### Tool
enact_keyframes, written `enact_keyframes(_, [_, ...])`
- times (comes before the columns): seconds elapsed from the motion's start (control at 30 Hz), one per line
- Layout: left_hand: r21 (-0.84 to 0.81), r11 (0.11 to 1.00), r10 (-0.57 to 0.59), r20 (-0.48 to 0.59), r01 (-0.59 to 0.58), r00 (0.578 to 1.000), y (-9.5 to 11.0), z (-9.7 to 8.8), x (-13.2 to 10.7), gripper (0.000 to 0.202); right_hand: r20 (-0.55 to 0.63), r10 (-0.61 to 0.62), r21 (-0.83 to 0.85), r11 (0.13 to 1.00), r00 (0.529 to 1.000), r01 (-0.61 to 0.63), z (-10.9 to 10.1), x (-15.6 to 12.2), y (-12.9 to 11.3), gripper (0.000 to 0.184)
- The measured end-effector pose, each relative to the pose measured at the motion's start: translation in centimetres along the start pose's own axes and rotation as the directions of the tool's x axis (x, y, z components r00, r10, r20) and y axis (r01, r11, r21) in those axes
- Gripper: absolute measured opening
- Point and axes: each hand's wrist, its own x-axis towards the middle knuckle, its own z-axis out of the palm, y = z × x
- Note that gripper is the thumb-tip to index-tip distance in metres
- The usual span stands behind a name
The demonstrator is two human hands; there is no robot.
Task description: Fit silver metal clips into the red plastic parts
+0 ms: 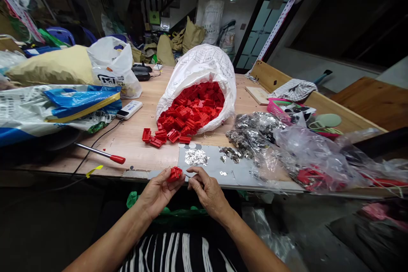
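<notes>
My left hand (161, 191) is closed around a small red plastic housing (175, 174) just off the table's front edge. Close beside it, my right hand (205, 191) pinches a small thin metal piece (188, 175) pointing at the housing; its exact kind is too small to make out. Beyond the hands, a heap of small silvery metal plates (196, 157) lies on a grey sheet (212, 170). Darker metal parts (231, 154) are scattered to its right. A white woven sack (204, 61) lies on its side, with many red housings (191, 110) spilling from its mouth.
A lever with a red grip (117, 159) juts from the left near the table edge. A white power bank (129, 109) with a cable lies behind it. Plastic bags of metal parts (255, 129) and a pink basket (279, 110) crowd the right side. Filled bags (54, 66) cover the left.
</notes>
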Motion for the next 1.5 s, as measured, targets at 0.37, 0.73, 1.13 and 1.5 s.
enact_keyframes(0.37, [-0.022, 0.999, -0.037, 0.023, 0.037, 0.999, -0.8, 0.4, -0.5, 0.019, 0.032, -0.048, -0.165, 0.985, 0.998, 0.052, 0.5, 0.1, 0.2, 0.034])
enact_keyframes(0.73, [-0.053, 0.999, -0.013, 0.038, 0.015, 0.999, -1.8, 0.1, -0.4, 0.019, -0.045, -0.127, -0.093, 0.988, 0.991, 0.122, 0.9, 0.3, 0.7, 0.024])
enact_keyframes(1.13, [0.687, 0.718, 0.023, 0.144, -0.116, 0.989, -1.7, -3.3, -0.4, 0.019, -0.108, 0.02, -0.341, 0.939, 0.994, -0.056, -0.2, 3.8, 2.1, 0.03])
enact_keyframes(1.5, [0.946, 0.115, 0.144, 0.286, -0.303, 0.947, -1.3, -5.8, -0.3, 0.033, -0.188, 0.129, -0.67, 0.708, 0.974, -0.223, -0.6, 12.4, 4.4, 0.038])
